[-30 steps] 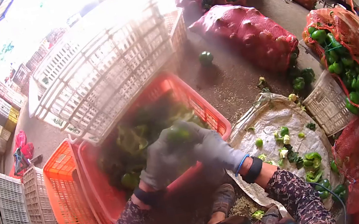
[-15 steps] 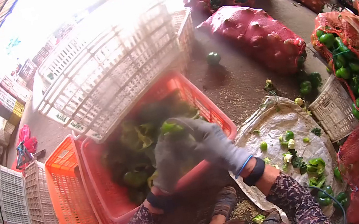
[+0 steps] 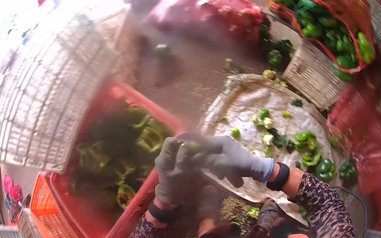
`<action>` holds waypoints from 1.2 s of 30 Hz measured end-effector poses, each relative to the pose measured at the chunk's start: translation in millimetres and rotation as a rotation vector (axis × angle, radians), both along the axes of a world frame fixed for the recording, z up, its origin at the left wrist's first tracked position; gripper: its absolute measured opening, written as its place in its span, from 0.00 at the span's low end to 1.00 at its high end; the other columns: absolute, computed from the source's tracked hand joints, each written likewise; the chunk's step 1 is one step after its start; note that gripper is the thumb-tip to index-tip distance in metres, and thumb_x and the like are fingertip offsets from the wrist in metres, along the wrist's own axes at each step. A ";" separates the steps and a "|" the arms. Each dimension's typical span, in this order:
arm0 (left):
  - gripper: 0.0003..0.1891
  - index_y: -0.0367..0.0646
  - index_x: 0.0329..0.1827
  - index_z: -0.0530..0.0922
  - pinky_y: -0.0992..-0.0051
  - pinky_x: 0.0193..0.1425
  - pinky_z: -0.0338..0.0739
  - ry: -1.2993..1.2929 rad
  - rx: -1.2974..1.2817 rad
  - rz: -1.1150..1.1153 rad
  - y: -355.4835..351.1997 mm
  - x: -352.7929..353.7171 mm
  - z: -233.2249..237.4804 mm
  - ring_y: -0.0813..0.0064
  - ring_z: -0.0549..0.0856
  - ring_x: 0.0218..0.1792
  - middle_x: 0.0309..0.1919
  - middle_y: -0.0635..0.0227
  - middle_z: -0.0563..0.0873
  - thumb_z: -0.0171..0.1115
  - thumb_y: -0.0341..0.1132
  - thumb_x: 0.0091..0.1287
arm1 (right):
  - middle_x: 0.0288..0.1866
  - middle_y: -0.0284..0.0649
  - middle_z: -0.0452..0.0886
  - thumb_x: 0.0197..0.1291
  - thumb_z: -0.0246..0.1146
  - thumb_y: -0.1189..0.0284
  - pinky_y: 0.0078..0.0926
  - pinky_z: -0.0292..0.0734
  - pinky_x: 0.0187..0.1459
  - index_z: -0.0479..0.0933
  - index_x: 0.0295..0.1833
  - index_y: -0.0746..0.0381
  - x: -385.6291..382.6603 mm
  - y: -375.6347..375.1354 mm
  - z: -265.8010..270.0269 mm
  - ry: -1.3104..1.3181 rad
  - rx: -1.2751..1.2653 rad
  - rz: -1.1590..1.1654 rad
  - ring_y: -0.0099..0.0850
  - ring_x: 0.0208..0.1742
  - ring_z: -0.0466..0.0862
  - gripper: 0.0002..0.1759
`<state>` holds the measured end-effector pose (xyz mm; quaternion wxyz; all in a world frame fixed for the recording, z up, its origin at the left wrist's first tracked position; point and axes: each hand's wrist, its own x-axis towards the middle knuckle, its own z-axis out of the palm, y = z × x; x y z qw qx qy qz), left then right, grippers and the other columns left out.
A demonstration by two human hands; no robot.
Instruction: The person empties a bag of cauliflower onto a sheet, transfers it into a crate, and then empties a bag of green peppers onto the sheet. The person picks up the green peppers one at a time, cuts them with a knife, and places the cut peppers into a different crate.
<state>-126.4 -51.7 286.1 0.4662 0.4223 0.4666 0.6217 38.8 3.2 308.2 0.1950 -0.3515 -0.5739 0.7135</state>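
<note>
My left hand [image 3: 174, 170], in a grey glove, is closed near the front rim of a red crate [image 3: 149, 190]. Between my hands is a blurred green pepper [image 3: 189, 147], mostly covered by fingers. My right hand [image 3: 230, 158], gloved alike, meets the left one with its fingers closed; what it grips is hidden. Cut green peppers [image 3: 153, 138] fill the red crate. On a pale sack [image 3: 220, 113] to the right lie pepper cores [image 3: 268, 139] and cut green pepper pieces [image 3: 307, 146].
A white crate [image 3: 52, 87] tilts over the red crate's far side. An orange crate [image 3: 60, 233] stands at left. At right, an open red mesh sack [image 3: 344, 5] shows whole green peppers [image 3: 327, 26]. Full red sacks [image 3: 212, 13] lie behind, and a loose pepper [image 3: 162, 49] is on the floor.
The view has swung to the right, so the crates appear further left. My hands have moved back from over the red crate to its near right edge and come together.
</note>
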 end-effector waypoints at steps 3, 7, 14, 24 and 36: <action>0.06 0.42 0.48 0.81 0.82 0.40 0.78 -0.238 -0.334 -0.227 2.8 44.6 -31.2 0.90 0.80 0.37 0.38 0.79 0.82 0.60 0.34 0.79 | 0.37 0.30 0.84 0.72 0.68 0.60 0.23 0.78 0.39 0.81 0.59 0.63 64.2 -17.5 -38.4 0.060 -0.242 -0.105 0.21 0.36 0.82 0.20; 0.11 0.46 0.47 0.81 0.83 0.24 0.71 -0.374 -0.606 -0.223 0.6 109.6 -51.0 0.87 0.79 0.24 0.30 0.79 0.83 0.59 0.44 0.79 | 0.36 0.26 0.82 0.74 0.65 0.55 0.17 0.70 0.27 0.76 0.68 0.58 114.6 -58.2 -98.1 0.259 -0.355 -0.301 0.13 0.26 0.74 0.25; 0.16 0.54 0.43 0.78 0.82 0.19 0.67 -0.710 -0.737 -0.276 2.6 133.7 -102.4 0.87 0.73 0.18 0.25 0.81 0.78 0.54 0.54 0.80 | 0.42 0.24 0.81 0.72 0.67 0.58 0.13 0.68 0.28 0.60 0.83 0.53 162.5 -78.0 -131.9 0.451 -0.185 -0.547 0.11 0.27 0.71 0.39; 0.20 0.37 0.58 0.82 0.59 0.53 0.84 1.754 -0.314 0.269 -28.2 -134.7 32.7 0.54 0.86 0.52 0.55 0.50 0.86 0.72 0.40 0.69 | 0.44 0.54 0.87 0.70 0.64 0.58 0.48 0.84 0.45 0.68 0.76 0.52 245.6 -111.4 -239.7 -0.801 0.273 -0.791 0.55 0.43 0.87 0.31; 0.10 0.34 0.50 0.84 0.77 0.49 0.82 0.677 -0.086 -0.783 30.0 174.9 -138.2 0.78 0.87 0.45 0.45 0.63 0.89 0.62 0.17 0.69 | 0.64 0.50 0.83 0.66 0.61 0.63 0.42 0.85 0.51 0.75 0.70 0.53 424.9 12.0 -260.4 -1.414 0.243 -0.636 0.47 0.53 0.88 0.27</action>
